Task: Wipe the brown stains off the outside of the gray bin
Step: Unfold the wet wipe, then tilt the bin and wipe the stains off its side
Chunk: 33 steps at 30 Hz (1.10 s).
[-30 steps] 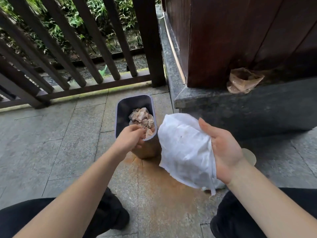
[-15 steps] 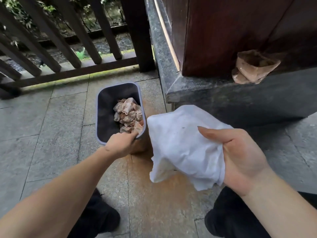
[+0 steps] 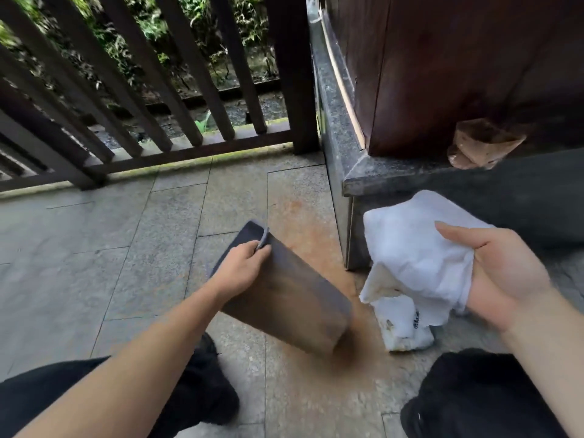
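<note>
Bin (image 3: 294,298) is tipped over now. Half a second ago it stood upright on the floor with its mouth up and crumpled brown paper showing inside. Now I have it tilted hard, mouth pointing away toward the railing (image 3: 151,90), base swung near me and lifted off the floor (image 3: 94,248), slightly blurred. The contents are out of sight from this angle.

My left hand (image 3: 241,268) is clamped on the rim at the far end, fingers curled over the edge. The broad outer wall faces up, streaked brown over gray, so the stained side is exposed and ready to wipe. No wipe started yet, I judge.

My right hand (image 3: 505,279) is closed on a bunched white cloth (image 3: 417,257), held just right of the bin, not touching it. The cloth's hanging end is smudged.

Under the cloth lies a white packet (image 3: 401,324) on the floor, with small dark print on its side, too small to read. No other writing visible.

Rusty stain spreads on the floor under the bin. A brown paper scrap (image 3: 480,147) sits on the stone ledge (image 3: 395,175).
</note>
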{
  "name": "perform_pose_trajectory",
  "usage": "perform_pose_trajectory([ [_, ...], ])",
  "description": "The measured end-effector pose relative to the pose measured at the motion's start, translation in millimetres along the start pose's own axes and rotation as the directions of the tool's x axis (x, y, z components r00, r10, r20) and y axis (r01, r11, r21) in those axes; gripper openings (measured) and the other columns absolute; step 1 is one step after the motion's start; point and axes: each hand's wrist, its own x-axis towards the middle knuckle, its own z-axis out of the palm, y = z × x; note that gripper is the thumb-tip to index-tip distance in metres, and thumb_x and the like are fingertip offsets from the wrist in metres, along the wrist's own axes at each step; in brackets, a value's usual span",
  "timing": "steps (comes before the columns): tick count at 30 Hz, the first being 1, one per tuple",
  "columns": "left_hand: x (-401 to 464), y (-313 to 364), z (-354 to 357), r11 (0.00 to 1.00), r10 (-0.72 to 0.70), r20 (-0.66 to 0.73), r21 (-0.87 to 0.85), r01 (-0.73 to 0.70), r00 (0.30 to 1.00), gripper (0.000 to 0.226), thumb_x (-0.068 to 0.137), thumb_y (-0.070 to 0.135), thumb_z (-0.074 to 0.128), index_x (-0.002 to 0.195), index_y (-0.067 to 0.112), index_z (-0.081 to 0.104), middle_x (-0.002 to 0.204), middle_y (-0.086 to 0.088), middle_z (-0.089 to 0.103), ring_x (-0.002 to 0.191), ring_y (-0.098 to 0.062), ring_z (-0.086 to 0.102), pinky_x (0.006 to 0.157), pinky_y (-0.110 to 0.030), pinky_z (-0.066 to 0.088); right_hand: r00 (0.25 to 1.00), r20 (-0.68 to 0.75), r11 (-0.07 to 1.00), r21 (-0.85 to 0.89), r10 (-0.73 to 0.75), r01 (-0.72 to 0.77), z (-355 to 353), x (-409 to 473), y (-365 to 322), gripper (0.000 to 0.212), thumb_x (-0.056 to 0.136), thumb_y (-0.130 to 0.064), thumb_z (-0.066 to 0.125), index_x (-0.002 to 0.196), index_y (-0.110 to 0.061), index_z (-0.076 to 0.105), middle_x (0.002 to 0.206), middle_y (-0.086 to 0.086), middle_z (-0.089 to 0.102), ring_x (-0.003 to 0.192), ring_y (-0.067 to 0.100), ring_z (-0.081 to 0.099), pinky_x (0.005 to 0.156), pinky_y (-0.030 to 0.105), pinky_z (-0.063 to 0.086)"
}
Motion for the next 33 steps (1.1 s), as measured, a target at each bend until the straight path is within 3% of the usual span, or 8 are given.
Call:
perform_pose_trajectory([
  [4, -60, -8, 28, 0.953, -0.156, 0.044, -0.258, 0.162, 0.987, 0.052, 0.102, 0.046, 0.048, 0.085, -0.003, 0.054, 0.073, -0.007, 0.050, 0.066, -0.020, 0.050, 0.064, -0.037, 0.034, 0.997, -0.078, 1.000, -0.009, 0.024, -0.025, -1, -6, 13, 0.040, 0.094, -0.011, 0.054, 0.131, 0.003, 0.054, 0.126, 0.025, 0.064, 0.117, 0.041, 0.062, 0.108, 0.055, 0.040],
  [7, -100, -14, 48, 0.897, -0.238, 0.042, -0.373, 0.236, 0.970, 0.043, 0.100, 0.050, 0.048, 0.080, 0.013, 0.052, 0.074, -0.007, 0.048, 0.066, -0.019, 0.047, 0.065, -0.035, 0.032, 0.991, -0.131, 1.000, -0.012, 0.027, -0.029, -8, -14, 30, 0.040, 0.093, -0.010, 0.055, 0.132, 0.002, 0.053, 0.127, 0.027, 0.061, 0.118, 0.043, 0.060, 0.106, 0.056, 0.041],
  [14, -151, -22, 67, 0.830, -0.371, -0.041, -0.463, 0.311, 0.928, 0.049, 0.099, 0.057, 0.046, 0.103, 0.014, 0.068, 0.100, 0.005, 0.069, 0.094, -0.012, 0.063, 0.085, -0.037, 0.047, 0.948, -0.316, 0.989, -0.122, 0.043, -0.085, -23, -25, 76, 0.039, 0.086, -0.019, 0.067, 0.119, -0.002, 0.058, 0.111, 0.022, 0.068, 0.101, 0.040, 0.068, 0.097, 0.052, 0.050],
  [18, -162, -35, 75, 0.831, -0.346, -0.084, -0.489, 0.264, 0.934, 0.043, 0.098, 0.052, 0.051, 0.091, 0.015, 0.069, 0.084, 0.006, 0.074, 0.087, -0.015, 0.068, 0.080, -0.039, 0.053, 0.923, -0.385, 0.944, -0.302, 0.006, -0.132, -29, -7, 87, 0.024, 0.094, -0.017, 0.058, 0.114, -0.006, 0.064, 0.116, 0.019, 0.067, 0.098, 0.031, 0.066, 0.093, 0.043, 0.052],
  [21, -158, -38, 78, 0.835, -0.352, -0.135, -0.493, 0.245, 0.926, 0.050, 0.099, 0.052, 0.050, 0.095, 0.005, 0.066, 0.093, -0.011, 0.072, 0.091, -0.017, 0.066, 0.086, -0.045, 0.050, 0.926, -0.377, 0.908, -0.398, -0.030, -0.133, -33, 9, 94, 0.035, 0.094, -0.005, 0.055, 0.127, 0.006, 0.056, 0.110, 0.022, 0.064, 0.084, 0.028, 0.061, 0.079, 0.039, 0.053],
  [26, -155, -27, 81, 0.886, -0.265, -0.166, -0.430, 0.172, 0.950, 0.045, 0.101, 0.046, 0.049, 0.065, 0.022, 0.035, 0.046, 0.016, 0.040, 0.056, -0.009, 0.034, 0.058, -0.039, 0.028, 0.968, -0.247, 0.898, -0.412, 0.055, -0.156, -18, 11, 101, 0.022, 0.096, -0.014, 0.057, 0.113, -0.002, 0.065, 0.091, 0.013, 0.074, 0.078, 0.025, 0.072, 0.068, 0.037, 0.058],
  [30, -156, -31, 82, 0.887, -0.288, -0.194, -0.422, 0.185, 0.938, 0.044, 0.101, 0.044, 0.050, 0.063, 0.025, 0.039, 0.047, 0.017, 0.044, 0.051, -0.001, 0.037, 0.056, -0.035, 0.030, 0.980, -0.168, 0.751, -0.633, 0.104, -0.188, -7, 9, 101, 0.022, 0.095, -0.008, 0.057, 0.112, -0.004, 0.069, 0.111, 0.023, 0.070, 0.103, 0.032, 0.068, 0.097, 0.048, 0.050],
  [33, -156, -33, 81, 0.882, -0.305, -0.203, -0.428, 0.196, 0.930, 0.043, 0.101, 0.044, 0.049, 0.065, 0.021, 0.046, 0.053, 0.012, 0.048, 0.058, -0.005, 0.045, 0.060, -0.033, 0.035, 0.986, -0.042, 0.668, -0.731, 0.164, -0.142, 3, 4, 95, 0.024, 0.097, -0.008, 0.052, 0.107, -0.009, 0.074, 0.113, 0.018, 0.072, 0.108, 0.029, 0.068, 0.098, 0.043, 0.050],
])
